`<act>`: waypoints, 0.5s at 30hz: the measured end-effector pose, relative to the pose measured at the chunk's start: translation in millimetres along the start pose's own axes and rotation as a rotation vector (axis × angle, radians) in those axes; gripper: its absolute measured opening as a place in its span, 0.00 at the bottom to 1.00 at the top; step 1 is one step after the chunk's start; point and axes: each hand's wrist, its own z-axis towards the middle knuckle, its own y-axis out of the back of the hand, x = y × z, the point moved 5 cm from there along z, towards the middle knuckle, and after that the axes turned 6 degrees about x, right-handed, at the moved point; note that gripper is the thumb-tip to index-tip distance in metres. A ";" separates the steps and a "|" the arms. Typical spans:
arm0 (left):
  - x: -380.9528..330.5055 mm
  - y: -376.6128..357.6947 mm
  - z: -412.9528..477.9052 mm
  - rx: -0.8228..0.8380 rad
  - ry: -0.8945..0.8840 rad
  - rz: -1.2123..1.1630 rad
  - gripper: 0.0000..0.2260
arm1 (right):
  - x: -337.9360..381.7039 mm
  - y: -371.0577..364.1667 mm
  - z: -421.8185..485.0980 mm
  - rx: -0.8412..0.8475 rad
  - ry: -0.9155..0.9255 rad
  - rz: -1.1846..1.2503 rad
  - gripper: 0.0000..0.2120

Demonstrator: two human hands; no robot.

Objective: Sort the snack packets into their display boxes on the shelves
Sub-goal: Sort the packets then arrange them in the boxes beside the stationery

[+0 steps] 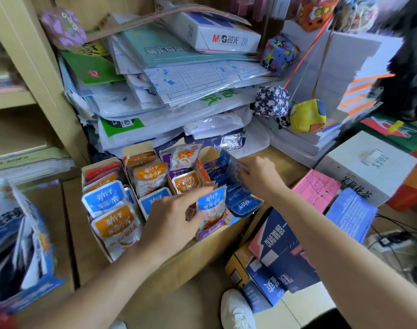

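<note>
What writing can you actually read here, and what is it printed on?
"M&G 晨光", "70": white paper box, top.
"劲仔 深海小鱼": blue packet in left hand; orange packet.
"茉莉花茶": white carton, right.
Too blurred: dark blue packet in right hand, papers, floor boxes.

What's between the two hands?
In the head view: a light-blue snack packet pinched by the left hand, and a dark-blue packet gripped by the right hand.

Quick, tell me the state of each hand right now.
Left hand: pinches a light-blue snack packet.
Right hand: grips a dark-blue snack packet.
</note>
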 end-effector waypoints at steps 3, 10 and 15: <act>-3.8 -2.0 -3.4 0.001 -0.061 0.017 0.24 | -1.4 0.4 3.3 0.001 0.016 0.084 0.07; 9.8 1.2 -6.5 -0.028 0.049 -0.154 0.19 | 35.7 35.0 -53.6 0.123 0.315 0.282 0.34; 9.1 3.7 -3.5 0.124 0.138 -0.339 0.12 | 60.0 0.2 -73.8 0.189 0.458 0.010 0.33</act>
